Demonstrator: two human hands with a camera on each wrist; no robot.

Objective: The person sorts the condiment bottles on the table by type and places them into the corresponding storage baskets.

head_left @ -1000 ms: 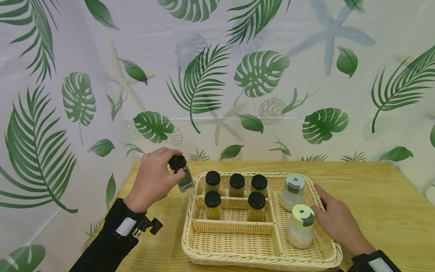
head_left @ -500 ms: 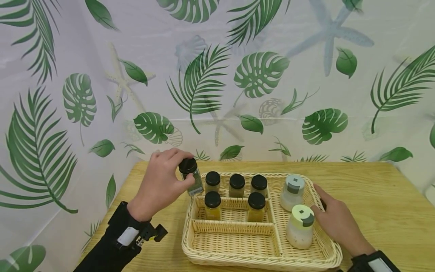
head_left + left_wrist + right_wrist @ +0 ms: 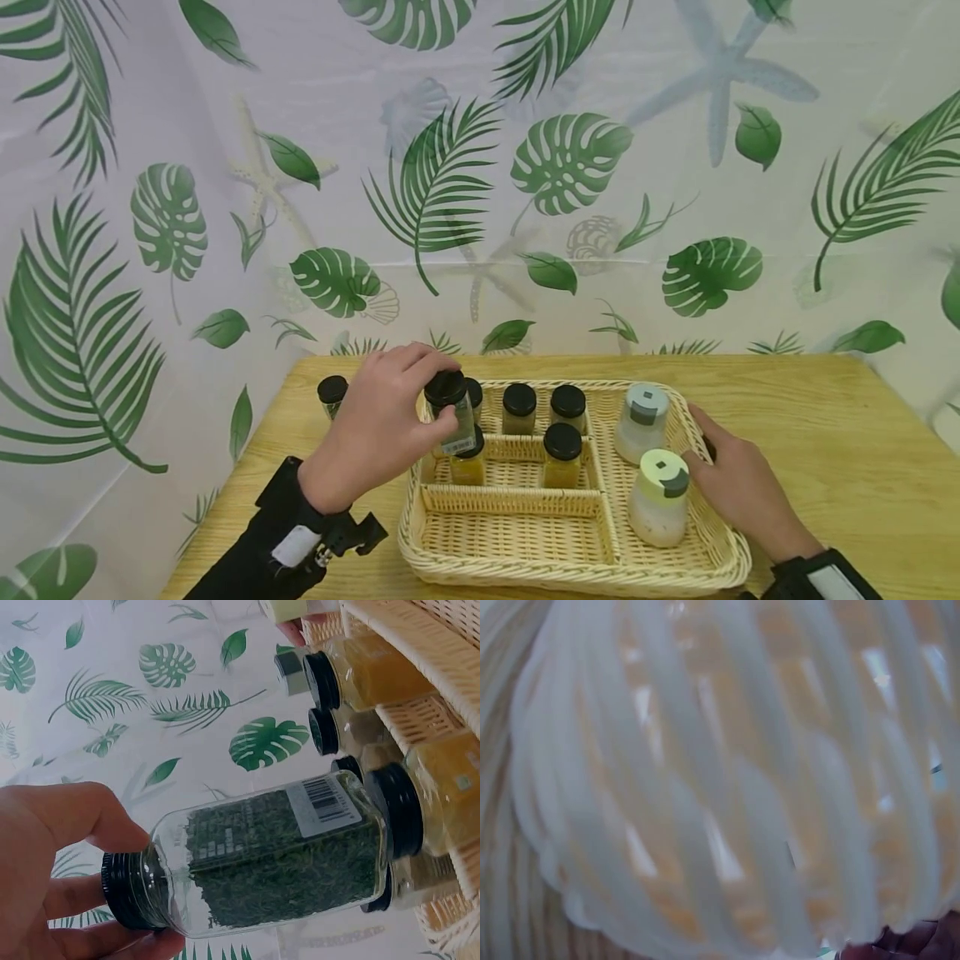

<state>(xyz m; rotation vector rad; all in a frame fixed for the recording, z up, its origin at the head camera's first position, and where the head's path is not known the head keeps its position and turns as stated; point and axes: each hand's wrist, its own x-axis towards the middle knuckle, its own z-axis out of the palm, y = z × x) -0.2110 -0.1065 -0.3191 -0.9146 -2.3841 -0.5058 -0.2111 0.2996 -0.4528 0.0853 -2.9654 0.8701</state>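
Observation:
My left hand (image 3: 378, 429) pinches a clear spice jar (image 3: 454, 421) by its black lid. In the left wrist view this jar of dried green herbs (image 3: 277, 862) shows a barcode label near its base. It hangs tilted over the back left corner of the wicker basket (image 3: 525, 575), overlapping two black-lidded jars there. My right hand (image 3: 750, 496) grips the basket's right rim, thumb inside, fingers mostly hidden outside. Several black-lidded jars, such as a yellow spice jar (image 3: 562, 457), stand in the back and middle left compartments. The right wrist view is filled by blurred basket weave (image 3: 727, 765).
In the basket's long right compartment stand a blue-lidded container (image 3: 642, 422) and a yellow-lidded container (image 3: 660, 500). Another black-lidded jar (image 3: 332, 396) stands on the wooden table (image 3: 847, 442), behind my left hand. A leaf-patterned cloth (image 3: 480, 208) hangs behind the table's back edge.
My left hand has carried the herb jar rightward, from beside the basket to over its back left corner. A jar on the table at left has come into sight. My right hand stays on the rim.

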